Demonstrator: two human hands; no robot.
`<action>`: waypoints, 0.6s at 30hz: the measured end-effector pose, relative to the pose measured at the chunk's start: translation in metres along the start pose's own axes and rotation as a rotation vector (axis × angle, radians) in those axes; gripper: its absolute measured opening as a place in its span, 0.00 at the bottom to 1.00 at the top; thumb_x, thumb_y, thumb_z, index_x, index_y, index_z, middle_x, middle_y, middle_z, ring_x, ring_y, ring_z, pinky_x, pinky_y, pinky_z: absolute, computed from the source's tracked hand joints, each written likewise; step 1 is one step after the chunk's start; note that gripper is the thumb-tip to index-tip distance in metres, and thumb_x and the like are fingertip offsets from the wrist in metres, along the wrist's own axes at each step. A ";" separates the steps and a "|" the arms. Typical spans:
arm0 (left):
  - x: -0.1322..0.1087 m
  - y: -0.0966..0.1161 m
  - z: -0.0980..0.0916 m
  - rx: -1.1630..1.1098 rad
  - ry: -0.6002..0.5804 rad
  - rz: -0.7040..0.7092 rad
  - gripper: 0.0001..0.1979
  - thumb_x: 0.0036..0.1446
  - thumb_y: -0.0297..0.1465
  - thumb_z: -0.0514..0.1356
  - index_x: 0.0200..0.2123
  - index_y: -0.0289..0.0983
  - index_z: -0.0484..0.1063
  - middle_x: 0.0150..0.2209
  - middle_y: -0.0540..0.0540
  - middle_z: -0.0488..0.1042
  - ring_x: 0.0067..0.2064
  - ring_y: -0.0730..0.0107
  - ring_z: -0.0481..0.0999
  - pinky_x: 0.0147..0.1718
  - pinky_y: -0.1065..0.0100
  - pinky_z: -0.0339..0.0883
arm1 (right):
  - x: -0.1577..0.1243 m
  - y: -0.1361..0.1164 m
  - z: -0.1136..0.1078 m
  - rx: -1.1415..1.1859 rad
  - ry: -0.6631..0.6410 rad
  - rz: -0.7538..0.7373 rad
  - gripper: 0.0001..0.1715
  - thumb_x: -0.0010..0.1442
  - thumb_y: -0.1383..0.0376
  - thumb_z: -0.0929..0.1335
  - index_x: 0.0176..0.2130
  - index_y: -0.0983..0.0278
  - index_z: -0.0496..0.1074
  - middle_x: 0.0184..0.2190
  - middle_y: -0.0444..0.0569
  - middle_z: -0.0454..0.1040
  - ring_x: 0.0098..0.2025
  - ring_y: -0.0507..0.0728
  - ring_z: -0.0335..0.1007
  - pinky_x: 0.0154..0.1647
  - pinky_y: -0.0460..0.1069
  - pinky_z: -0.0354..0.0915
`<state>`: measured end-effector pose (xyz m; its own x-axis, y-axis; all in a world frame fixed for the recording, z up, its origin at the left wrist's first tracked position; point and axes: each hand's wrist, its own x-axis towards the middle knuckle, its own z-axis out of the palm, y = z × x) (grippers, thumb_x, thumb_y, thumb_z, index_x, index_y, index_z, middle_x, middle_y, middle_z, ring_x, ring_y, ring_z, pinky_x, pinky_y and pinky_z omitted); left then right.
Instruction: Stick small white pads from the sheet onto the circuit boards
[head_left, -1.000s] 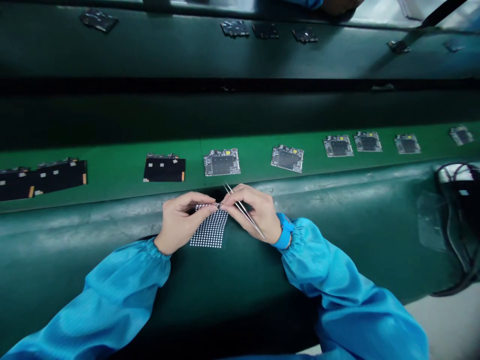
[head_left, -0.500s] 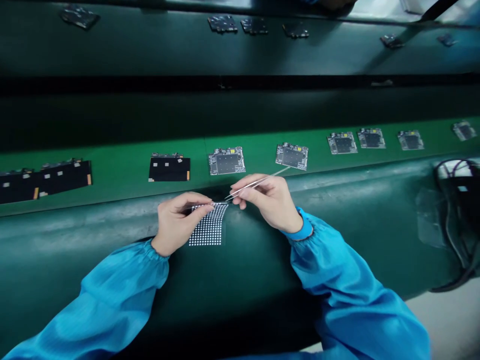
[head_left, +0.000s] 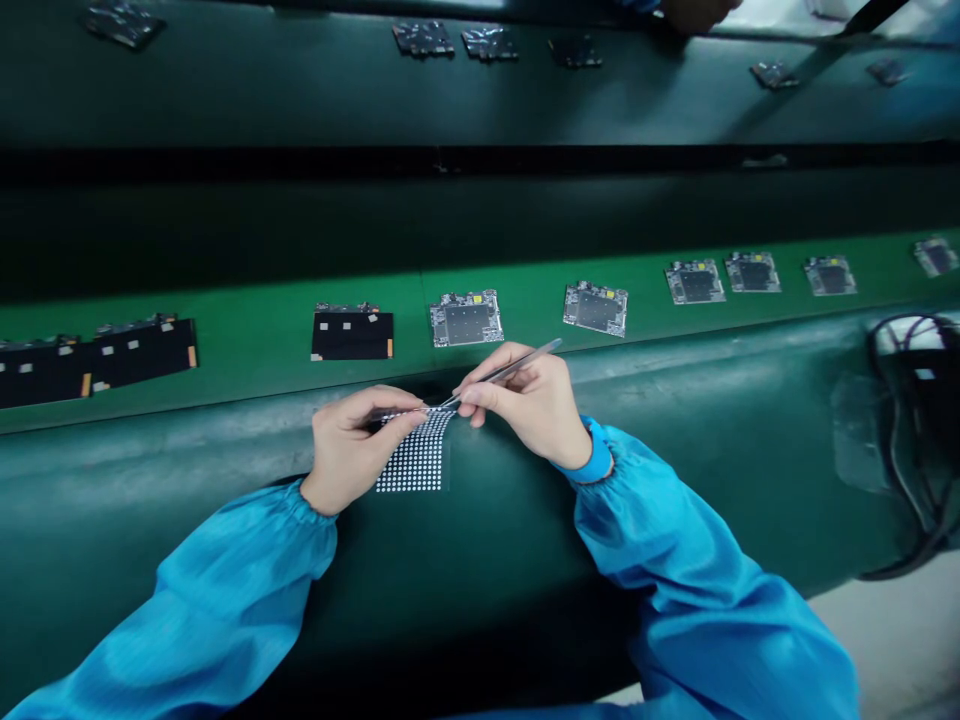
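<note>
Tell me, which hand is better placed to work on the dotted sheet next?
Right hand, probably: it holds the tweezers, tips at the sheet, while the left hand is busy pinching the sheet's edge.

Just one head-worn camera here, looking forward and down, up close over the bare left hand point(head_left: 352, 450) and right hand point(head_left: 529, 405) and a long green conveyor belt point(head_left: 532, 310).

A bright green belt point(head_left: 517, 312) runs across the middle of the frame, above a dark green worktop point(head_left: 712, 440) with a rounded, glossy edge. A darker belt point(head_left: 300, 90) fills the top of the frame. Black cables point(head_left: 904, 430) loop at the right edge, pale floor point(head_left: 892, 645) shows at lower right, and soft light glints along the worktop.
</note>
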<state>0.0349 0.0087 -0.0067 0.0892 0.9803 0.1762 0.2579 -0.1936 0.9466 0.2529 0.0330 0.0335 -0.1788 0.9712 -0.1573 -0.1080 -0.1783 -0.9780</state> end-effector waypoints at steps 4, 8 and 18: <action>0.000 -0.001 0.001 -0.013 -0.003 -0.002 0.03 0.56 0.29 0.71 0.35 0.41 0.82 0.35 0.50 0.84 0.36 0.70 0.83 0.38 0.70 0.78 | 0.001 -0.001 0.000 -0.001 0.006 0.010 0.14 0.52 0.60 0.80 0.30 0.66 0.78 0.23 0.47 0.80 0.21 0.52 0.76 0.22 0.46 0.73; -0.001 -0.002 0.000 -0.011 -0.007 0.004 0.04 0.56 0.29 0.72 0.36 0.41 0.82 0.35 0.50 0.84 0.36 0.71 0.83 0.38 0.70 0.78 | 0.001 -0.002 0.000 0.012 0.000 0.022 0.15 0.52 0.60 0.80 0.30 0.67 0.77 0.23 0.48 0.80 0.21 0.53 0.76 0.22 0.46 0.73; -0.002 0.008 0.000 0.109 0.006 -0.024 0.02 0.56 0.30 0.71 0.35 0.42 0.82 0.34 0.52 0.84 0.35 0.71 0.83 0.38 0.72 0.78 | 0.014 -0.004 -0.044 -0.025 0.165 -0.116 0.17 0.53 0.57 0.79 0.32 0.65 0.74 0.23 0.46 0.79 0.21 0.52 0.76 0.23 0.46 0.74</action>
<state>0.0367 0.0056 0.0011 0.0757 0.9849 0.1558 0.3630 -0.1728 0.9156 0.2935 0.0542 0.0288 -0.0041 0.9981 -0.0618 -0.0937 -0.0619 -0.9937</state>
